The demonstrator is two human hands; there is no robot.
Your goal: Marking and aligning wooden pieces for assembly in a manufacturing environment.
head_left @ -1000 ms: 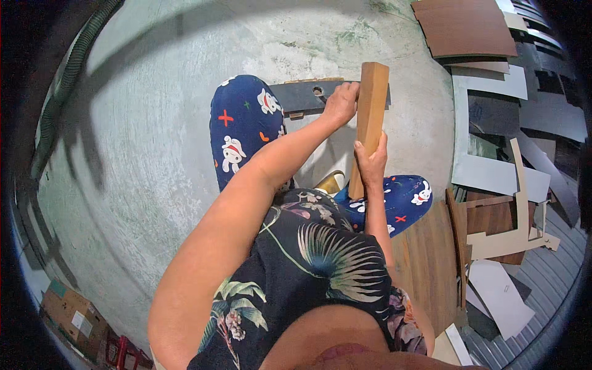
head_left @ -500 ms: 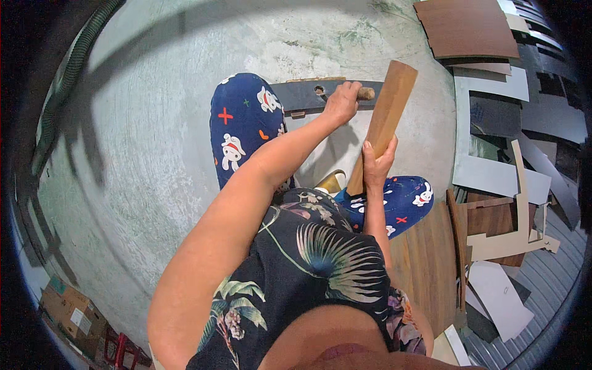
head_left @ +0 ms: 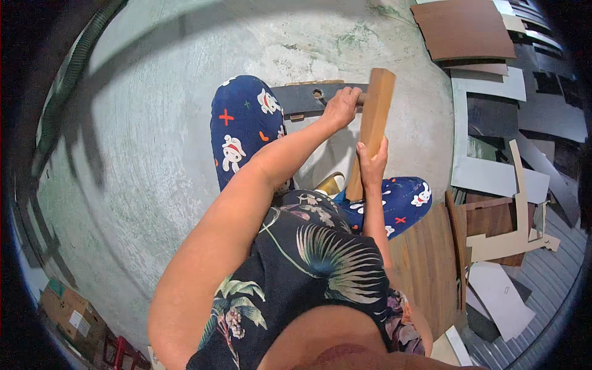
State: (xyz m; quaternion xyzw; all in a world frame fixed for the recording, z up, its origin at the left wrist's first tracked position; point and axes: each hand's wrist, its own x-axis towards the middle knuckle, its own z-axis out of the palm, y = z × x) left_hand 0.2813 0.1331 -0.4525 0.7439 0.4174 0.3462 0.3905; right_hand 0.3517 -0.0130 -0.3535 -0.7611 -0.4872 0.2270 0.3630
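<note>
My left hand (head_left: 343, 108) is closed around a short round wooden dowel (head_left: 362, 98) above a long dark grey board (head_left: 295, 98) with a round hole in it. My right hand (head_left: 373, 159) grips a thick brown wooden plank (head_left: 374, 105) partway down its length. The plank stands almost upright in the view, its lower end by my right thigh. Its upper part overlaps the dowel's right end, and I cannot tell whether the two touch. The grey board's right end is hidden behind the plank.
Cut panels, including a brown sheet (head_left: 464, 29) and a white L-shaped piece (head_left: 461, 139), lie along the right. A wood-grain board (head_left: 425, 265) is beside my right thigh. At the far left runs a ribbed hose (head_left: 73, 74); a cardboard box (head_left: 73, 311) stands lower left.
The plank has swung left in my right hand and turned, so its upper part now covers the dowel's end. My left hand has barely moved.
</note>
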